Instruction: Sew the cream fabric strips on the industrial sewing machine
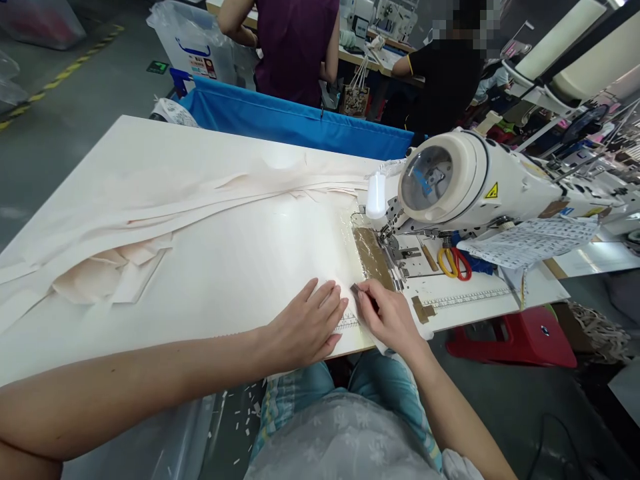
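Table [210, 287], white, in a busy room: one machine [500, 180], two people [297, 53] beyond one blue trough [300, 119]; left hand [310, 327] flat, fingers loose, right hand [393, 320] pinching one dark piece [355, 289] between them.

From far away, I am not recognising the dark piece [355, 289]: it is too small, and the right hand [391, 316] is partly covering it. The left edge is cutting the pale cloth [190, 212] (its end is escaping me), and the top edge, a co-worker in purple [297, 47].
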Demonstrator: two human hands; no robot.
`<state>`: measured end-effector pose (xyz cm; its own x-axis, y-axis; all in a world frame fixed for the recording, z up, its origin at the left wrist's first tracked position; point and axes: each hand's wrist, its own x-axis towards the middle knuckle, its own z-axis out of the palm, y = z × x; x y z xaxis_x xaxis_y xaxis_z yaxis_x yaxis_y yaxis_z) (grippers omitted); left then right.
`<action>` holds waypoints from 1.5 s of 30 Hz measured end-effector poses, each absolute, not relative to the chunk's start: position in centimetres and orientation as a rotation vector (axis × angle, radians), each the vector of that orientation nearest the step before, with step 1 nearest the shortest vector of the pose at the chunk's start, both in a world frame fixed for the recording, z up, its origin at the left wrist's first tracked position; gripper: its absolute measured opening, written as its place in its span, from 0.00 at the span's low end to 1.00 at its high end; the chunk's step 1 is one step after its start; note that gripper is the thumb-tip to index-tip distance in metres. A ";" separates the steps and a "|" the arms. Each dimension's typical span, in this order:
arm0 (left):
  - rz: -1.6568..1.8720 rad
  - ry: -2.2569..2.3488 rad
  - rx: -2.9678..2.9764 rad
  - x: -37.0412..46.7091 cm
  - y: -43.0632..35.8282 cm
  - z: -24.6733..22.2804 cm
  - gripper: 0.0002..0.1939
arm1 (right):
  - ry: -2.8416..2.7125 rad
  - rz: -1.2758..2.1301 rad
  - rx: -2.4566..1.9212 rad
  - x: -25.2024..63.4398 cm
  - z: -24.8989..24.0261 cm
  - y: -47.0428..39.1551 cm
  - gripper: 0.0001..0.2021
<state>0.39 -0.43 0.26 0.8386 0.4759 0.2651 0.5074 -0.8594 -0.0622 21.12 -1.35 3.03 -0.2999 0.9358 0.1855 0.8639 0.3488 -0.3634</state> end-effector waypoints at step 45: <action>-0.450 -0.651 -2.968 0.4 0.1 0.1 0.23 | -2.209 0.173 -1.623 20.7 1.9 -3.4 0.10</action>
<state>0.37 0.13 0.10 0.8675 0.3987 0.2974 0.4193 -0.9078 -0.0060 20.74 -3.45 1.92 -0.2518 0.9380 0.2380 0.8895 0.3212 -0.3248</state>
